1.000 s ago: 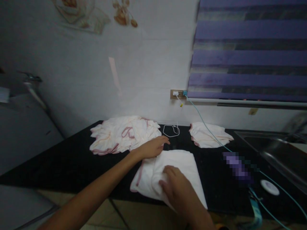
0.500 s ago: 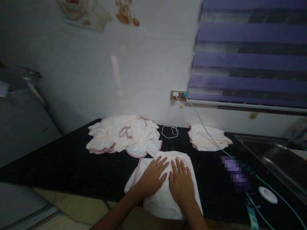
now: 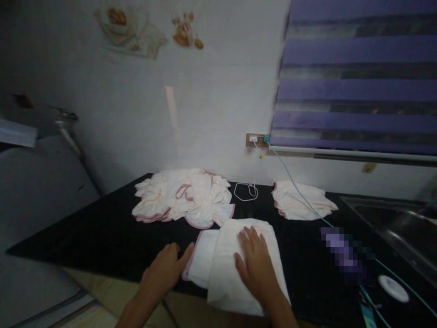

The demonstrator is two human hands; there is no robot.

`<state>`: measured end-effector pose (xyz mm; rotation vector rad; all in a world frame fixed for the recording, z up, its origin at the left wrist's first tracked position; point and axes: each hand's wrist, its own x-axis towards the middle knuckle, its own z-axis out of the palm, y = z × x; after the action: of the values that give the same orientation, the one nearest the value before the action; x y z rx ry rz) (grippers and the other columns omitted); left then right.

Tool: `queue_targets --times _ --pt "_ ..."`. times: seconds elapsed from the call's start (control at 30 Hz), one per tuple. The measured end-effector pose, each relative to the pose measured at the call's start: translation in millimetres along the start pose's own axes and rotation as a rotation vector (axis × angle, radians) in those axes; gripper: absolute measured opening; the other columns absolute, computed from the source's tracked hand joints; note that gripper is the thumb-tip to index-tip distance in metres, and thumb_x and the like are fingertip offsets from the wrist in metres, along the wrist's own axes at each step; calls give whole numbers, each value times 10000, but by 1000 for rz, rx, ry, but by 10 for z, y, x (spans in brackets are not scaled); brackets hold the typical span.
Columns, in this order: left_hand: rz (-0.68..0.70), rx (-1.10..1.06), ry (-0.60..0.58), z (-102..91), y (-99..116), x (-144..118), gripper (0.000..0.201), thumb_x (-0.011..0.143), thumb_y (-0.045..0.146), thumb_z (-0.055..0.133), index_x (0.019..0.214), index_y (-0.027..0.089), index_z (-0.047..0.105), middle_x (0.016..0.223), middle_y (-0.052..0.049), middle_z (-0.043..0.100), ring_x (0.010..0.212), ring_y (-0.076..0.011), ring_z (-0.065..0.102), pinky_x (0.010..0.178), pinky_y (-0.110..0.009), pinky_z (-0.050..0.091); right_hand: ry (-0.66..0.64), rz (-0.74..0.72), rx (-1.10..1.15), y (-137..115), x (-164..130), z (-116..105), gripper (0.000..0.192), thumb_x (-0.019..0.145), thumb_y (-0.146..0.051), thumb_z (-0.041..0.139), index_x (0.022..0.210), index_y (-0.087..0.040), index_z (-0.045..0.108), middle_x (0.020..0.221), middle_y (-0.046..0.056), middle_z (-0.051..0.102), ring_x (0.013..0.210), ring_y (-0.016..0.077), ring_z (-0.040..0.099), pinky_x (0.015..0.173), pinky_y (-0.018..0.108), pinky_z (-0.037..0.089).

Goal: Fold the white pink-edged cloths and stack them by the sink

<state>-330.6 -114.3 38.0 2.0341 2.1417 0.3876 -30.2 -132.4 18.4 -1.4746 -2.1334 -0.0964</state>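
Observation:
A white cloth [image 3: 221, 282] with pink edging, folded like a towel, lies at the counter's front edge, its near end hanging slightly over. My right hand [image 3: 256, 259] rests flat on its upper layer, fingers spread. A narrower flap with a pink border [image 3: 201, 255] sticks out from the cloth's left side. Beside that flap, my left hand [image 3: 165, 269] is low over the counter, one outstretched digit touching or nearly touching the pink border. Its other fingers are bent and partly hidden; nothing shows in them.
On the black counter [image 3: 102, 232], a crumpled pile of similar cloths [image 3: 180, 196] lies behind left, and a folded cloth [image 3: 303, 200] behind right. A white cable [image 3: 246, 193] lies between them. At right are a teal cord [image 3: 290, 177], a blurred purple item [image 3: 343, 253], a white round object [image 3: 392, 288] and a sink [image 3: 409, 232].
My left hand has left the top of the folded cloth and moved left to its side flap. My right hand stays on top. The view has shifted slightly.

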Motion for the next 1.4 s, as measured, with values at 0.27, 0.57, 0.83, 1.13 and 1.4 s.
queue_targets --times 0.27,0.57,0.83,1.13,1.4 --pt "78 -328 -163 139 614 111 388 876 510 552 949 153 686 1050 -162 717 1066 -317 669 946 -396 509 -194 -173 108 -13 -27 -132 544 1036 -355 453 1578 -335 403 1625 24 432 1530 292 337 1233 574 307" --pt "273 -973 -76 146 1038 100 329 756 495 713 750 178 624 824 -37 668 838 -222 633 829 -343 510 -268 -148 150 27 -10 -58 552 1052 -436 418 1590 -316 389 1650 44 387 1540 326 303 1242 605 253" --pt "582 -574 -56 170 1165 -140 310 980 361 525 816 195 729 1085 -93 699 1091 -235 629 1021 -390 491 -40 34 405 191 -58 109 514 1007 -213 374 1498 -188 524 1536 117 535 1451 228 461 1231 490 354" --pt "816 -190 119 675 895 -366 476 979 259 552 1447 179 522 1625 -197 400 1526 -365 344 1190 -635 384 -179 -183 277 70 -16 -151 576 1063 -346 408 1625 -335 284 1689 13 301 1575 243 228 1256 559 258" --pt "665 -611 -361 155 472 0 586 1003 456 549 1558 295 456 1624 -110 441 1512 -315 391 1244 -582 296 -273 -197 237 47 -49 -208 614 1050 -516 447 1613 -306 318 1664 55 355 1531 257 336 1254 567 246"
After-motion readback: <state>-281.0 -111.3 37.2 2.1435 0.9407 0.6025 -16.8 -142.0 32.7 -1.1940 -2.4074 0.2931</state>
